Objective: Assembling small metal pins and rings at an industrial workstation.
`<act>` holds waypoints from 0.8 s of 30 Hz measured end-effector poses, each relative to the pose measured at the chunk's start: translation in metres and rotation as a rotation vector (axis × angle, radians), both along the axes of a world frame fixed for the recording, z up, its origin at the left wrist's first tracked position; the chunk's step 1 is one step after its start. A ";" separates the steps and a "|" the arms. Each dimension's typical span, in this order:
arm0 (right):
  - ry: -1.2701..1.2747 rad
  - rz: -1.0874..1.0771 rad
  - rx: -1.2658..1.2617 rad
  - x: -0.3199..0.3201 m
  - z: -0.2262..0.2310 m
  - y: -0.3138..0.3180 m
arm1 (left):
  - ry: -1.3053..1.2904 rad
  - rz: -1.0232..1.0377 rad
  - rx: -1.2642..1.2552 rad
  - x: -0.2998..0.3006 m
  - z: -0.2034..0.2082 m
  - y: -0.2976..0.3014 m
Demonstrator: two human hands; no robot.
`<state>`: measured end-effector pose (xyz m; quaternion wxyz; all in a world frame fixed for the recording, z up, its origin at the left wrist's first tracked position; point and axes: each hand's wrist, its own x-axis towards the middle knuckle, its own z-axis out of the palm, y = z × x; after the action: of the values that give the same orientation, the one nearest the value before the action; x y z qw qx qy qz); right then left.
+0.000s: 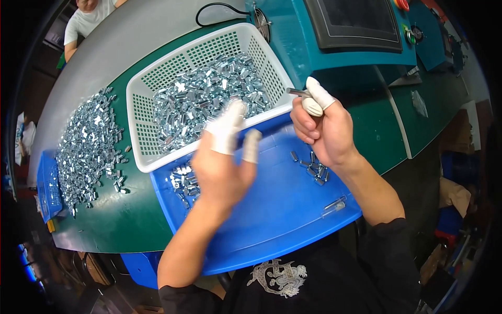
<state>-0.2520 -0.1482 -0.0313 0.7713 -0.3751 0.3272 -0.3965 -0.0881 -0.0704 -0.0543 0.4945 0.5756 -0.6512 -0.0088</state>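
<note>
My right hand (327, 128) pinches a short, dark metal rod (298, 92) between white-capped thumb and fingers, above the tray's back right edge. Motion blurs my left hand (222, 162); its white-capped fingers are stretched out and apart from the thumb, and no part shows between them. It hovers at the front rim of a white plastic basket (140, 115) heaped with small shiny metal pieces (209, 89). Below both hands is a blue tray (272, 183). Several metal pieces (314, 170) lie at its right, and more pieces (184, 183) lie partly behind my left hand.
A clear tube (333, 206) rests near the tray's front right. Loose metal pieces (89, 152) spread over the green table (141, 220) at left, beside a small blue basket (48, 186). A teal machine (340, 60) stands behind, at right. Another person (89, 21) sits far left.
</note>
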 end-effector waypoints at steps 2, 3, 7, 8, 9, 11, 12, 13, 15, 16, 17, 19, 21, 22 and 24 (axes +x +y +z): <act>0.016 -0.016 0.017 0.007 0.005 0.006 | -0.191 -0.227 0.050 -0.017 -0.012 0.009; 0.041 -0.037 0.026 0.007 0.007 0.008 | -0.212 -0.349 0.185 -0.028 -0.016 0.014; 0.004 0.030 -0.070 0.002 0.001 0.008 | -0.531 -0.430 0.412 -0.038 -0.035 0.017; 0.013 0.013 -0.051 0.003 0.002 0.009 | -0.501 -0.465 0.441 -0.037 -0.037 0.018; 0.000 0.026 -0.052 0.004 0.002 0.010 | -0.471 -0.497 0.470 -0.036 -0.037 0.018; 0.018 0.030 -0.050 0.008 0.003 0.010 | -0.475 -0.452 0.420 -0.031 -0.031 0.017; 0.036 0.007 -0.037 0.011 0.006 0.013 | -0.382 -0.426 0.447 -0.028 -0.026 0.017; 0.046 0.051 -0.082 0.007 0.001 0.013 | -0.290 -0.395 0.469 -0.025 -0.021 0.017; 0.082 0.002 -0.090 0.011 0.005 0.020 | 0.048 -0.354 0.498 -0.018 -0.013 0.019; 0.112 0.012 -0.117 0.008 0.002 0.020 | 0.286 -0.362 0.530 -0.017 -0.008 0.019; 0.175 -0.007 -0.144 0.007 0.003 0.021 | 0.527 -0.377 0.545 -0.016 -0.003 0.018; 0.188 -0.007 -0.165 0.006 -0.001 0.022 | 0.698 -0.300 0.492 -0.010 0.007 0.021; 0.213 -0.013 -0.188 0.007 0.001 0.024 | 0.935 -0.297 0.419 -0.005 0.005 0.021; 0.200 0.003 -0.203 0.008 -0.002 0.024 | 1.002 -0.282 0.375 -0.002 0.004 0.019; 0.270 0.043 -0.287 0.010 -0.009 0.025 | 1.064 -0.261 0.322 0.000 0.005 0.018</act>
<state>-0.2416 -0.1237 -0.0400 0.6674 -0.5380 0.3595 -0.3686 -0.0879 -0.0527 -0.0498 0.6554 0.4747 -0.3685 -0.4576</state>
